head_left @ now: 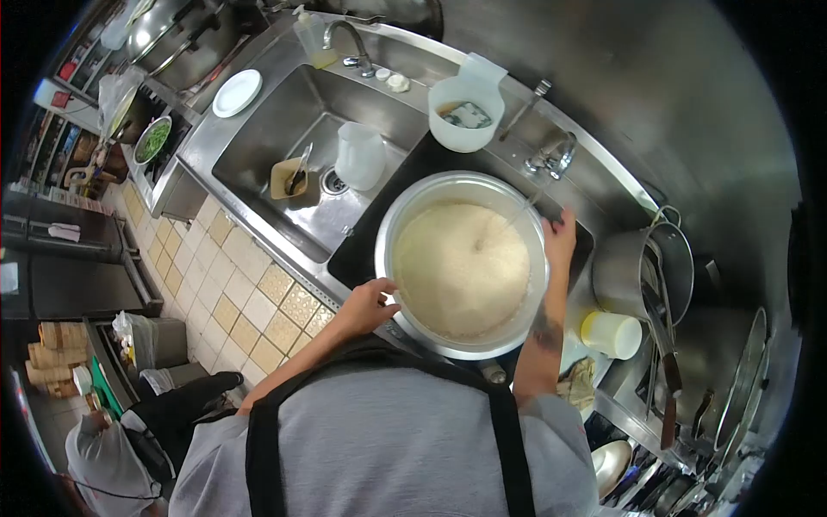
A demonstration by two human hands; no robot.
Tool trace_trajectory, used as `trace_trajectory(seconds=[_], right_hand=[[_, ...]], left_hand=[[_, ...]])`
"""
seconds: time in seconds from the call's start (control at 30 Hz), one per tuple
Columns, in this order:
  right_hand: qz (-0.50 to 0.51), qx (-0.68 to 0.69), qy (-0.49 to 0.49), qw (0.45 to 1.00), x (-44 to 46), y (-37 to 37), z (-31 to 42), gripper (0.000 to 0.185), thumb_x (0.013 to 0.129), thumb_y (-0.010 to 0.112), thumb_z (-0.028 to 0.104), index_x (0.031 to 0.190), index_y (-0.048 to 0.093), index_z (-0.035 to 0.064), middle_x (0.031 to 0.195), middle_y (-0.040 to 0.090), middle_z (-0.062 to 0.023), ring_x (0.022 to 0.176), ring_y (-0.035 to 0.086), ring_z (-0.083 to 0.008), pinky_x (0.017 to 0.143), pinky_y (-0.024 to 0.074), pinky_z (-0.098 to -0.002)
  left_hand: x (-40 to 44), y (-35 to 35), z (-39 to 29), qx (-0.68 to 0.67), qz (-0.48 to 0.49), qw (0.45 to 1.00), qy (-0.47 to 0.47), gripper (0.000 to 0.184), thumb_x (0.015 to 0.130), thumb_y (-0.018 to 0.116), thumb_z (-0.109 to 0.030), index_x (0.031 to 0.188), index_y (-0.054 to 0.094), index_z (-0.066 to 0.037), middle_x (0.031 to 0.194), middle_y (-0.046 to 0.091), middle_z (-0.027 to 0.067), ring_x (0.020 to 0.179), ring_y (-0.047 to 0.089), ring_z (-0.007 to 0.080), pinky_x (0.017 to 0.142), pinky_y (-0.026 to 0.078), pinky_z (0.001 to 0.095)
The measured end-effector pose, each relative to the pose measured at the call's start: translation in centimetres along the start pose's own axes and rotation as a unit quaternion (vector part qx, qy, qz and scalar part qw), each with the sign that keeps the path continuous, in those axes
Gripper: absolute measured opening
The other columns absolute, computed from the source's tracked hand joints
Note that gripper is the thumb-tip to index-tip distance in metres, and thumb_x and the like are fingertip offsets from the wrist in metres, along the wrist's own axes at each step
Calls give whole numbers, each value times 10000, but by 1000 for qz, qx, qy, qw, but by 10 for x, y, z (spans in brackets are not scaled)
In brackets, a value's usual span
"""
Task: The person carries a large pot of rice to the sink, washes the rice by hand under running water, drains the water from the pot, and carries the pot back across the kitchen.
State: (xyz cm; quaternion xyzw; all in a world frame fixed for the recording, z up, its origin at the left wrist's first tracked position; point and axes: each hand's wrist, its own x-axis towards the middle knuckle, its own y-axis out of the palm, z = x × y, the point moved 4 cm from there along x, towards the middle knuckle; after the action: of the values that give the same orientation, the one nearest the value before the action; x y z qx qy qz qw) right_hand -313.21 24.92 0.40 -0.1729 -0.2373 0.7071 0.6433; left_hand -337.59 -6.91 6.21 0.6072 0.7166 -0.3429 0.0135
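A large round metal pot holds pale, cloudy liquid and stands over the right-hand basin. Water from the faucet runs into it in a thin stream. My left hand is at the pot's left rim, its fingers partly curled and apart, holding nothing. On the opposite side, my right hand is at the rim with its fingers bent; whether they grip the edge is hard to tell. Behind the pot sits a white plastic container with dark liquid and something pale in it.
The left sink basin holds a white jug and a tan container. A white plate lies left of it. At right are a tall pot with utensils and a yellow-white tub. Another person is at lower left.
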Motion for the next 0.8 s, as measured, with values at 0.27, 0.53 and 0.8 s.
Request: trace_trajectory(seconds=[0.27,0.53,0.8], right_hand=[[-67,63,8,996,-165,-38,-53,463,734,575,-19,1169,416,-11,1164,446,-137,940,507,-206,771,448,-282],[-196,-125,129,964,-309,-27,53,458,746,566,3,1180,424,30,1060,476,-109,764,523,-161,671,450,-265],[-119,-40,274,953,-397,91,145,459,743,555,-27,1175,409,26,1111,466,-142,853,568,-222,623,500,-275]], left_hand=[[40,-63,31,-53,37,996,54,309,746,623,-108,1012,518,8,912,586,110,818,575,167,727,462,281],[144,-150,76,-15,84,986,143,343,740,625,-137,1032,523,12,963,583,127,863,569,190,744,449,288],[340,-192,208,-46,-136,988,-55,653,684,662,-323,1149,411,61,1028,544,229,908,560,302,784,433,337]])
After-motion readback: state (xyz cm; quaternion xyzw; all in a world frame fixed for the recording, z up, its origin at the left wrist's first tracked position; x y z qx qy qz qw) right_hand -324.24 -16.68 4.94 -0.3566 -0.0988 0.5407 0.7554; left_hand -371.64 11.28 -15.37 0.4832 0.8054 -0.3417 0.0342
